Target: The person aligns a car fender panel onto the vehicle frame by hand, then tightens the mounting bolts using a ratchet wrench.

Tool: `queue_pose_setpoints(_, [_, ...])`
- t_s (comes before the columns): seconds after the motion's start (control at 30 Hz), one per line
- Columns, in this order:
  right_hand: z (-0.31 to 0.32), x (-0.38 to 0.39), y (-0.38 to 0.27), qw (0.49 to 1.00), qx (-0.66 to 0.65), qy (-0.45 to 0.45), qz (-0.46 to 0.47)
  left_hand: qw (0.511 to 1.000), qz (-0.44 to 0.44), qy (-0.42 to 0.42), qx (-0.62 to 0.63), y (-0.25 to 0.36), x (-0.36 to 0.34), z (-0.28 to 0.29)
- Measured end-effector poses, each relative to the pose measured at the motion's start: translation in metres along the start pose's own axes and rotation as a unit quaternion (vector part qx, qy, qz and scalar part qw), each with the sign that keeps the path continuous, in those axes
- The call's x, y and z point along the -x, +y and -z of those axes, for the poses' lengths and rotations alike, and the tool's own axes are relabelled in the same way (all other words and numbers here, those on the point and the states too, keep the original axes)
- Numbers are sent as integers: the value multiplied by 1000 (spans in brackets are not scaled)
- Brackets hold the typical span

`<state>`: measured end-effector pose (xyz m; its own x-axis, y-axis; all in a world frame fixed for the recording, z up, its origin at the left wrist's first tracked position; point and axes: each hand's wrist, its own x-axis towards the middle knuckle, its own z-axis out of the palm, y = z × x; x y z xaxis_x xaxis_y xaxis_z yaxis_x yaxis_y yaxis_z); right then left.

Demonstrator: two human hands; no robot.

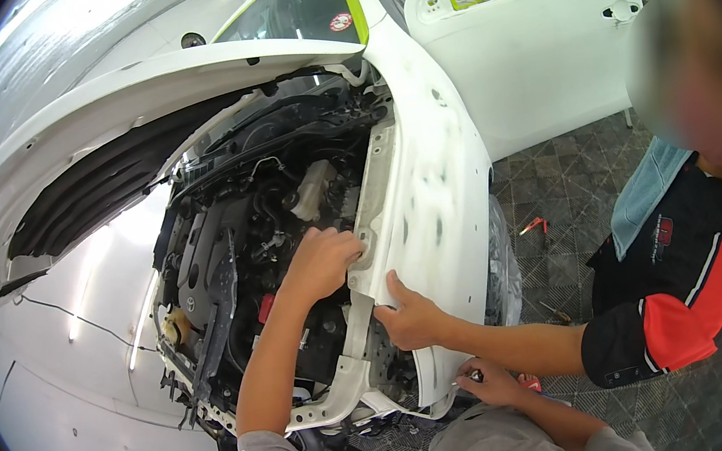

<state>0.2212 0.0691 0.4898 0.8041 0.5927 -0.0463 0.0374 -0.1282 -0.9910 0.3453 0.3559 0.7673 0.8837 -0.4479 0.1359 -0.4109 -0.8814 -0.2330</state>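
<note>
A white car fender (432, 181) with dull, patchy sanded spots runs beside the uncovered engine bay (242, 213). My left hand (322, 262) reaches over the bay, its fingers curled and closed at the fender's inner upper flange (368, 211). Whatever is between those fingertips is hidden. Lower down, my right hand (488, 381) is closed beside the fender's front end, around a small dark and shiny piece too small to name. Between my hands, a co-worker's hand (413, 316) rests on the fender's front corner, thumb up along the panel.
The raised white hood (179, 67) spans the upper left. At the upper right stands a white door (539, 59), its window masked with paper and green tape. A person in a black and red shirt (657, 288) leans in from the right. A red-handled tool (534, 226) lies on the tiled floor.
</note>
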Motion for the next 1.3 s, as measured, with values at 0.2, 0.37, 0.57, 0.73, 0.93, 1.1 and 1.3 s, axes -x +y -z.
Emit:
queue_pose_setpoints(0.2, [0, 0, -4, 1000, 2, 7, 8, 998, 49, -22, 16, -1, 3, -4])
queue_pose_setpoints(0.37, [-1, -1, 2, 1000, 2, 9, -1, 997, 48, -48, -30, 3, -1, -7])
queue_pose_setpoints(0.57, [-1, 1, 6, 1000, 25, 16, 4, 1000, 4, -17, 13, 5, 2, 2])
queue_pose_setpoints(0.73, [-1, 3, 11, 1000, 9, 17, 4, 982, 109, -135, -68, 10, -6, -2])
queue_pose_setpoints(0.93, [-1, 3, 13, 999, 32, 16, 6, 999, -35, -17, -29, -1, 3, -2])
queue_pose_setpoints(1.1, [1, 3, 9, 1000, 21, 2, -21, 997, 54, -34, -44, 3, -3, -2])
queue_pose_setpoints(1.3, [1, 9, 18, 999, 42, 31, -15, 995, 22, -94, -31, 0, -2, -1])
